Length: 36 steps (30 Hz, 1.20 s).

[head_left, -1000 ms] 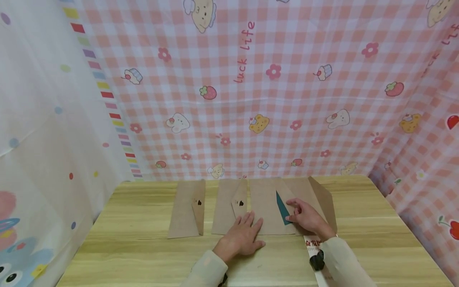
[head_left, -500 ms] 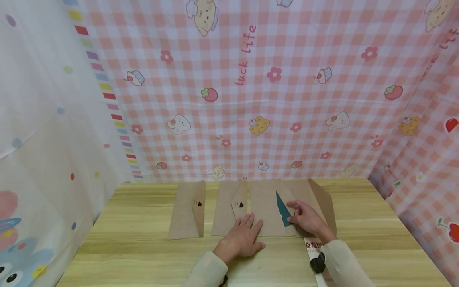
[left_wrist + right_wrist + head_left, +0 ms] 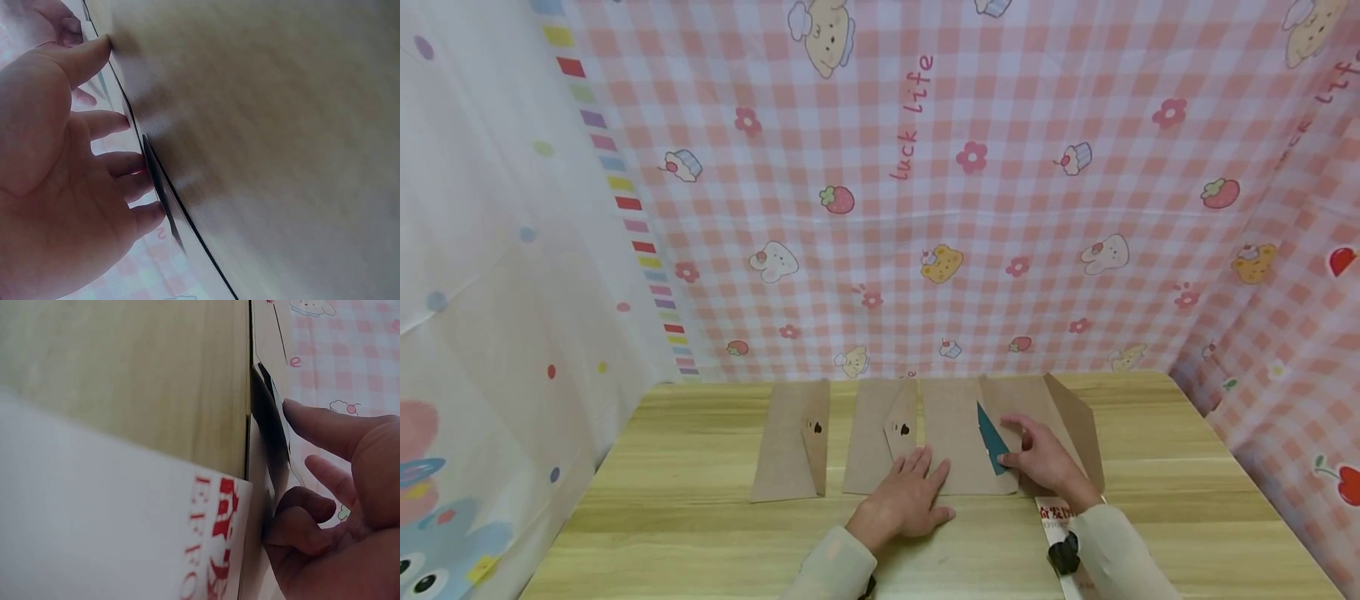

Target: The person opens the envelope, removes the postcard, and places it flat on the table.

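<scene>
Pink-and-white checked cloth (image 3: 880,225) printed with cartoon animals and strawberries hangs behind a wood-grain table (image 3: 685,533). On its near side, the person's right hand (image 3: 1047,457) has bent fingers, its thumb tip touching a dark green triangle (image 3: 992,440) on the right part of the third brown envelope (image 3: 951,421) from the left; whether it pinches anything cannot be told. The left hand (image 3: 906,498) lies spread, palm down, its fingertips resting across the near edges of that envelope and the second envelope (image 3: 867,442). Just right of the triangle, partly behind the right hand, is the fourth envelope (image 3: 1022,398), its flap pointing right. White paper with red lettering (image 3: 1055,510) extends nearward beneath the right sleeve (image 3: 1120,554). Farthest left, apart from the others, lies the first envelope (image 3: 781,442).
</scene>
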{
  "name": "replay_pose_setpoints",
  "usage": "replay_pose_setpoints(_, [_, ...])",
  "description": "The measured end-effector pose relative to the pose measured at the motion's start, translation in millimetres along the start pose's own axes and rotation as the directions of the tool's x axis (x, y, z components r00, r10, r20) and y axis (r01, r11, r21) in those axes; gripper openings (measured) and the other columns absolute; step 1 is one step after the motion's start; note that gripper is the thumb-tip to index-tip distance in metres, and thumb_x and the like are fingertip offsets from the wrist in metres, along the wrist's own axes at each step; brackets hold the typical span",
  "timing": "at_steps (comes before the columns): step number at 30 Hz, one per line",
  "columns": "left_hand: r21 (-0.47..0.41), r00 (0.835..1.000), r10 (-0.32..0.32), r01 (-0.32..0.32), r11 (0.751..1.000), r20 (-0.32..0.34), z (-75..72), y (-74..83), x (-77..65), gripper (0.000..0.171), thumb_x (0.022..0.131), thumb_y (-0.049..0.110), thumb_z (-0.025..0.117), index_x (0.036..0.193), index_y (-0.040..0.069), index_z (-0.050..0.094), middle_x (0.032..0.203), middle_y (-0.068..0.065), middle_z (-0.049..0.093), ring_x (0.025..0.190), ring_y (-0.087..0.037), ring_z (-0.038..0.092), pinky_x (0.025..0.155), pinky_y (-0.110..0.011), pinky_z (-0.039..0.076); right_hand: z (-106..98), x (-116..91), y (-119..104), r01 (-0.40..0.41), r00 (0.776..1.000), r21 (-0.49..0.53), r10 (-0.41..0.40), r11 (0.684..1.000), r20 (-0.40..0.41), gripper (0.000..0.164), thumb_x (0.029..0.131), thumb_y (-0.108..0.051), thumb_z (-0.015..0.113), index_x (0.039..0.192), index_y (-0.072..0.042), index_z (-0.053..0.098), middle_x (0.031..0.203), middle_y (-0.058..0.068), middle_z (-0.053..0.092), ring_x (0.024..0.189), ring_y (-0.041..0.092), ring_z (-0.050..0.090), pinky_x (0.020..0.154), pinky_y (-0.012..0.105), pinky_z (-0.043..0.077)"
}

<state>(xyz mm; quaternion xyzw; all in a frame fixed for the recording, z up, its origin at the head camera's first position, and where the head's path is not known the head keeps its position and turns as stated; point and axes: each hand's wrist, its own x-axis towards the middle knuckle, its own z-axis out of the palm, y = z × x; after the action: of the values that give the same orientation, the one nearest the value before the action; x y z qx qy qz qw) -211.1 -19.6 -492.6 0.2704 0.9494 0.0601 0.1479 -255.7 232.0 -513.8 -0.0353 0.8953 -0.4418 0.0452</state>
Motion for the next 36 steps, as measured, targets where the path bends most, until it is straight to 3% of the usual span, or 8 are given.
replay_pose_setpoints(2, [-0.001, 1.0, 0.0, 0.0, 1.0, 0.001, 0.5, 0.0, 0.1, 0.07, 0.098, 0.052, 0.053, 0.156, 0.019, 0.033, 0.163, -0.013, 0.024, 0.152, -0.024, 0.019, 0.121, -0.044, 0.021, 0.6, 0.1, 0.2, 0.018, 1.0, -0.023, -0.018, 1.0, 0.009, 0.06, 0.084, -0.006, 0.077, 0.139, -0.001, 0.051, 0.095, 0.017, 0.057, 0.082, 0.025, 0.051, 0.066, 0.035, 0.045])
replay_pose_setpoints(4, [-0.003, 1.0, -0.001, 0.001, 1.0, 0.003, 1.0, 0.2, 0.6, 0.07, 0.098, 0.052, 0.053, 0.156, 0.019, 0.033, 0.163, -0.013, 0.024, 0.152, -0.024, 0.019, 0.121, -0.045, 0.021, 1.1, -0.7, -0.4, 0.027, 0.999, -0.014, -0.027, 1.0, 0.028, 0.06, 0.085, -0.008, 0.076, 0.14, -0.002, 0.051, 0.116, 0.024, 0.059, 0.099, 0.034, 0.056, 0.081, 0.044, 0.049])
replay_pose_setpoints(7, [-0.007, 1.0, -0.002, 0.002, 1.0, 0.007, 2.2, 0.6, 1.2, 0.07, 0.098, 0.051, 0.053, 0.156, 0.019, 0.033, 0.163, -0.013, 0.024, 0.152, -0.025, 0.019, 0.121, -0.045, 0.02, 1.5, -2.1, -0.5, 0.024, 0.998, 0.003, -0.024, 1.0, 0.059, 0.06, 0.088, -0.01, 0.074, 0.142, -0.003, 0.05, 0.144, 0.026, 0.048, 0.129, 0.043, 0.046, 0.104, 0.059, 0.039])
replay_pose_setpoints(10, [-0.01, 1.0, -0.002, 0.002, 1.0, 0.01, 2.5, 0.7, 1.2, 0.07, 0.098, 0.051, 0.053, 0.156, 0.019, 0.032, 0.163, -0.013, 0.024, 0.152, -0.025, 0.019, 0.121, -0.045, 0.02, 0.8, -2.3, -0.6, 0.012, 0.997, 0.025, -0.014, 1.0, 0.079, 0.06, 0.089, -0.011, 0.072, 0.144, -0.005, 0.049, 0.149, 0.026, 0.042, 0.137, 0.046, 0.038, 0.108, 0.063, 0.033])
replay_pose_setpoints(23, [-0.038, 1.0, -0.002, 0.002, 0.999, 0.007, -1.2, -0.9, 0.7, 0.07, 0.098, 0.05, 0.054, 0.157, 0.018, 0.031, 0.164, -0.013, 0.021, 0.152, -0.025, 0.017, 0.122, -0.046, 0.018, -1.7, 1.4, -2.0, 0.025, 0.996, 0.025, -0.026, 0.999, 0.08, 0.058, 0.091, -0.008, 0.07, 0.145, -0.006, 0.048, 0.15, 0.025, 0.042, 0.137, 0.045, 0.038, 0.108, 0.062, 0.034])
replay_pose_setpoints(29, [-0.027, 1.0, 0.002, -0.001, 1.0, 0.007, -0.6, -0.1, 0.4, 0.07, 0.098, 0.05, 0.054, 0.157, 0.018, 0.032, 0.164, -0.014, 0.022, 0.152, -0.025, 0.017, 0.122, -0.046, 0.018, -2.1, 0.3, 0.8, 0.029, 0.997, 0.028, -0.031, 0.999, 0.07, 0.059, 0.09, -0.004, 0.07, 0.145, -0.004, 0.048, 0.147, 0.026, 0.045, 0.126, 0.038, 0.047, 0.102, 0.055, 0.041])
replay_pose_setpoints(33, [-0.027, 1.0, 0.0, 0.0, 1.0, 0.007, -0.4, 0.2, 0.2, 0.07, 0.098, 0.05, 0.054, 0.156, 0.018, 0.032, 0.164, -0.013, 0.022, 0.152, -0.025, 0.017, 0.122, -0.045, 0.018, -3.4, 0.2, 0.7, 0.027, 0.997, 0.025, -0.029, 0.999, 0.065, 0.059, 0.089, -0.003, 0.07, 0.144, -0.003, 0.048, 0.121, 0.023, 0.058, 0.099, 0.028, 0.05, 0.084, 0.039, 0.043])
replay_pose_setpoints(36, [-0.032, 1.0, 0.0, 0.001, 0.999, 0.01, -1.0, 0.5, 0.1, 0.07, 0.098, 0.05, 0.054, 0.157, 0.018, 0.032, 0.164, -0.013, 0.022, 0.152, -0.025, 0.017, 0.122, -0.046, 0.018, -5.3, 0.0, 0.0, 0.03, 0.997, 0.046, -0.033, 0.999, 0.071, 0.06, 0.089, -0.002, 0.069, 0.144, -0.001, 0.047, 0.098, 0.014, 0.054, 0.085, 0.023, 0.044, 0.073, 0.034, 0.037])
